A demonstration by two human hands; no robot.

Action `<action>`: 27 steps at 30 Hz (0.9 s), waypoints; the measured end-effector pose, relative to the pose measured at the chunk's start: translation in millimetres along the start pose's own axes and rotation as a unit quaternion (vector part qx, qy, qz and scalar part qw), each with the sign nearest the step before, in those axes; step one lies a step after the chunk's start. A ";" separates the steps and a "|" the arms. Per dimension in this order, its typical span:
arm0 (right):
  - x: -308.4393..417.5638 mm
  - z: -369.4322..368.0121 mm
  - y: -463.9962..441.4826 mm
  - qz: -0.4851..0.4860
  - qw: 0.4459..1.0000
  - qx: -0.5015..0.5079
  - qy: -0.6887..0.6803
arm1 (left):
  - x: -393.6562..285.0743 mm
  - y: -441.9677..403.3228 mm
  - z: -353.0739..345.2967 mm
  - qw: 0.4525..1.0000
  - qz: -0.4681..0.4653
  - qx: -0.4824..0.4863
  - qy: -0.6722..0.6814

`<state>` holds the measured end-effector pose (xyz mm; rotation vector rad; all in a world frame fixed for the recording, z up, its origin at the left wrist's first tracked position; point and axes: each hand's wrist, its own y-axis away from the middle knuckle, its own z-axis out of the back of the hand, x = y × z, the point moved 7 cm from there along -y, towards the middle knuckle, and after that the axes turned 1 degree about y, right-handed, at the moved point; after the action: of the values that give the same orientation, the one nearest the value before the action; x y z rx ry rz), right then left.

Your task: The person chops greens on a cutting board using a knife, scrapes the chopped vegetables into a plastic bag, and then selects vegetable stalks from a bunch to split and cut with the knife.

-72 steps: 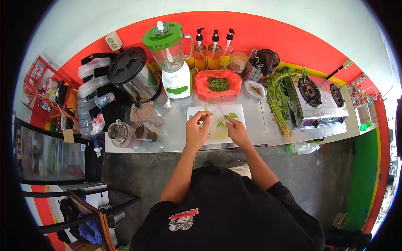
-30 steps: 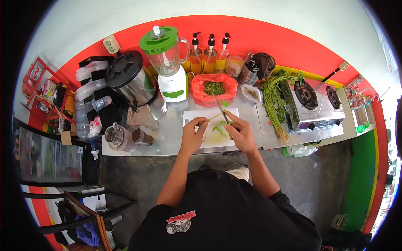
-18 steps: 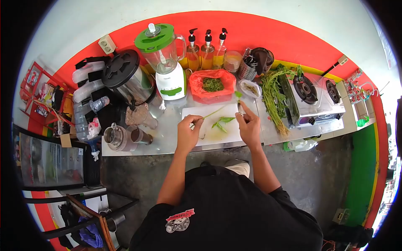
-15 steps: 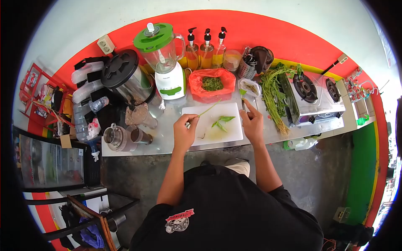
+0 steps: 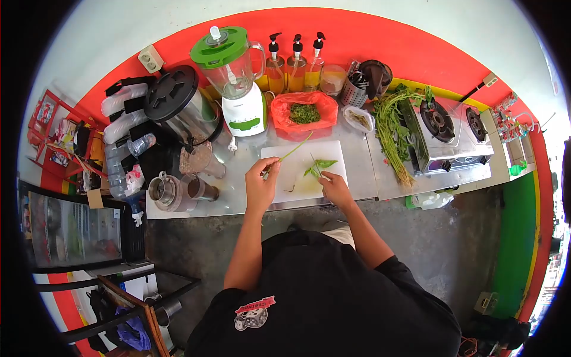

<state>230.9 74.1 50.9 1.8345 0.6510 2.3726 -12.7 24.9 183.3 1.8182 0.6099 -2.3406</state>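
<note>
My left hand [image 5: 260,183] is closed on a thin green stem [image 5: 295,147], which slants up over the left part of the white cutting board [image 5: 285,185]. Over the board's right part, my right hand [image 5: 335,188] is closed around a knife whose thin blade [image 5: 315,160] points up and away. Green leaves [image 5: 323,163] lie on the board by the blade. Behind the board stands a red plastic bag [image 5: 285,123] with chopped greens [image 5: 304,113] inside.
A blender [image 5: 244,112], pump bottles [image 5: 296,70] and a small bag [image 5: 358,119] stand behind. Leafy stems [image 5: 390,140] lie beside the gas stove [image 5: 455,146] on the right. Left are a metal pot [image 5: 163,190], a dark-filled cup [image 5: 202,189] and a large lidded container [image 5: 184,107].
My right hand has moved from the board's right edge left to the leaves, and the leaf at its fingertips is no longer there. My left hand still holds the stem, now tilted more upward.
</note>
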 end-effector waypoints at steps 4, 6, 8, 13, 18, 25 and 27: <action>-8.2 0.6 1.5 0.010 0.997 0.029 0.072 | 3.6 2.3 -0.2 1.000 0.014 0.000 -0.002; -6.4 2.8 5.4 0.003 0.996 0.043 0.082 | 5.6 3.9 -0.5 1.000 0.022 -0.001 -0.003; -6.0 9.6 6.6 0.025 0.999 0.018 0.037 | 8.7 5.6 -0.6 0.999 0.032 -0.002 -0.004; -4.1 30.7 20.9 0.074 0.987 -0.075 0.124 | 20.7 10.7 -0.3 0.999 0.031 -0.015 0.009; -32.4 41.9 18.0 0.138 0.943 -0.146 0.265 | 31.1 17.8 1.8 0.998 0.048 -0.032 0.008; -9.7 14.9 19.5 -0.003 0.871 -0.093 0.483 | 43.3 26.4 10.2 0.995 0.092 -0.030 0.001; -1.4 0.8 16.6 -0.011 0.856 -0.089 0.510 | 45.1 30.7 17.9 0.996 0.084 -0.040 0.005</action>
<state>235.3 58.9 56.0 0.3547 0.4373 3.1223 -31.1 -3.1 136.6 1.7743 0.5213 -2.1696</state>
